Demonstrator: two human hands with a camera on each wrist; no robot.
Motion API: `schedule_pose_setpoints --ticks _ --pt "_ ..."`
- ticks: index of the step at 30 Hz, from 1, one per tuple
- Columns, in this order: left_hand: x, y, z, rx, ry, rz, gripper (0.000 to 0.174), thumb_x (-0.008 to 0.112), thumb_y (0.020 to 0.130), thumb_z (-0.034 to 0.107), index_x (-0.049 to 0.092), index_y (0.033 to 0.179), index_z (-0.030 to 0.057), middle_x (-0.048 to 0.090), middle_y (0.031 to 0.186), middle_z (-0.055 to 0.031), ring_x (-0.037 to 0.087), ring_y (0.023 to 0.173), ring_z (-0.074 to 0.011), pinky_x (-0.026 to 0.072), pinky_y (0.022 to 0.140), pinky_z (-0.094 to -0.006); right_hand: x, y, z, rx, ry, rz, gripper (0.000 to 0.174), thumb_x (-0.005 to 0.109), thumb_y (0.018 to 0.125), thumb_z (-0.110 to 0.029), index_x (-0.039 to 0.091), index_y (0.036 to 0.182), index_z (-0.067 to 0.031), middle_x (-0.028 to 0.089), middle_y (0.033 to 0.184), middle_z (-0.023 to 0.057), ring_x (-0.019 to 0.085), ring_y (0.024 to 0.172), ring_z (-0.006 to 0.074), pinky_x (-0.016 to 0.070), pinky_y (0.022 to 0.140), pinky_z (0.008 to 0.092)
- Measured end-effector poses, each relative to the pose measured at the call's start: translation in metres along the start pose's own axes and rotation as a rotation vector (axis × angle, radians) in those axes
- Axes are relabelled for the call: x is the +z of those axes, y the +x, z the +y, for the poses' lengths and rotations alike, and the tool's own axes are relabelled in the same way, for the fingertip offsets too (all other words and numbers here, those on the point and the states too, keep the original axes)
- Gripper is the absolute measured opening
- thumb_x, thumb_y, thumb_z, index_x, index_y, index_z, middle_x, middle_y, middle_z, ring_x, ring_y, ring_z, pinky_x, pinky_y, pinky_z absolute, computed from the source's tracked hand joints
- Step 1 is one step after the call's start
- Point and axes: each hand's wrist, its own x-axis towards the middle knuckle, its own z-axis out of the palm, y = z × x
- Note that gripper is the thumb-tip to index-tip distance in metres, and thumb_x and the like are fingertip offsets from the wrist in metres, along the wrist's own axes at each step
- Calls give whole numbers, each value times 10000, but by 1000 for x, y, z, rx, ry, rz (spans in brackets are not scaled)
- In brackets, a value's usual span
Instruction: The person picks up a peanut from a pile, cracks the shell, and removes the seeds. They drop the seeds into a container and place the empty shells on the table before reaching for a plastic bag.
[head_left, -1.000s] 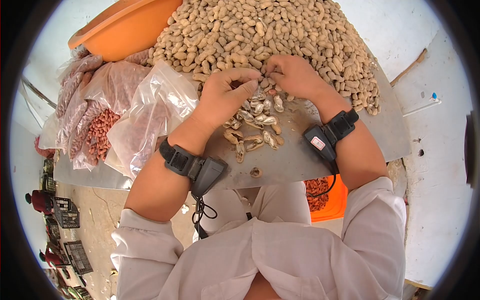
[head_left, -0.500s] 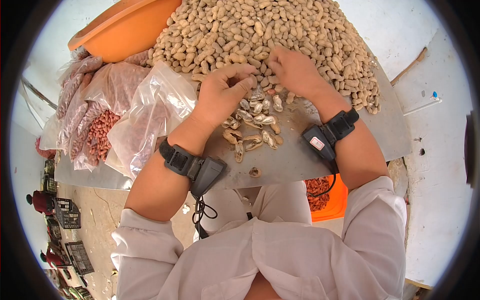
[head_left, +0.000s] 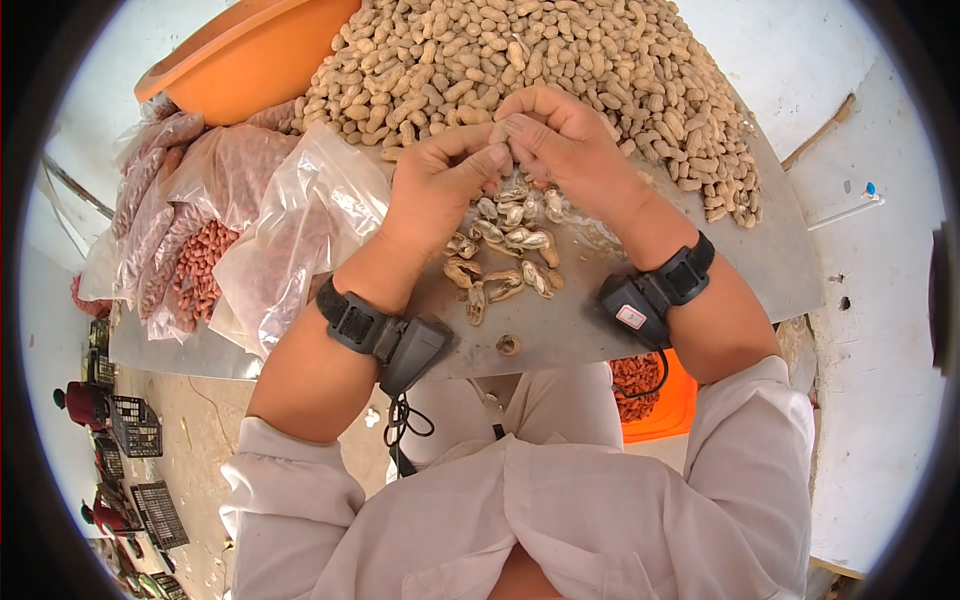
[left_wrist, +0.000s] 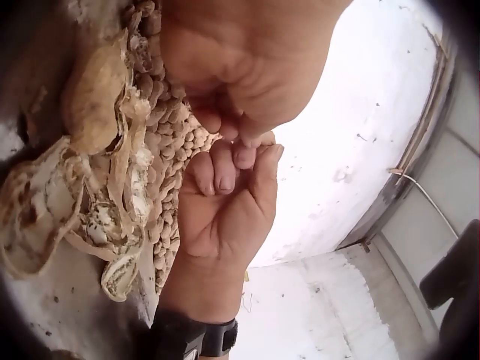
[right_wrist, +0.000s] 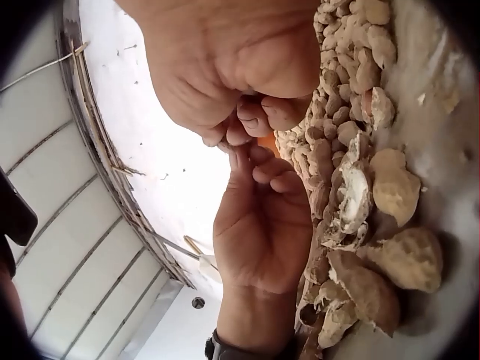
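In the head view, my left hand and right hand meet at the near edge of a big heap of peanuts. Thumbs and forefingers of both hands pinch one peanut, which the fingertips mostly hide. The other fingers of each hand curl in towards the palm. Just below the hands, split peanut shells lie scattered on the grey tabletop. Close up in the left wrist view, an opened shell shows its pale inside.
Clear plastic bags of reddish kernels lie at the left. Behind them an orange basin leans by the heap. Below the table's front edge at the right stands an orange container with reddish contents. Black crates stand on the floor.
My right hand reached further into the heap, then came back left and down to meet the left hand at a peanut. My left hand has shifted only slightly left.
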Motion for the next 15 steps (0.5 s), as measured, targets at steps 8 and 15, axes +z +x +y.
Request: schedule_pose_setpoints --ticks 8,15 --pt "1 0 3 -31 44 45 203 603 855 76 621 1025 -34 592 752 -12 521 644 -63 433 575 -184 -1 0 2 26 -173 63 137 614 809 -113 608 881 3 614 745 24 531 665 68 433 592 217" --pt "7 -5 8 9 244 51 152 590 866 92 640 949 -25 578 700 -1 508 623 -55 418 562 -184 2 -1 -1 -46 -237 90 120 612 794 -95 618 840 15 622 745 34 544 672 80 452 600 230"
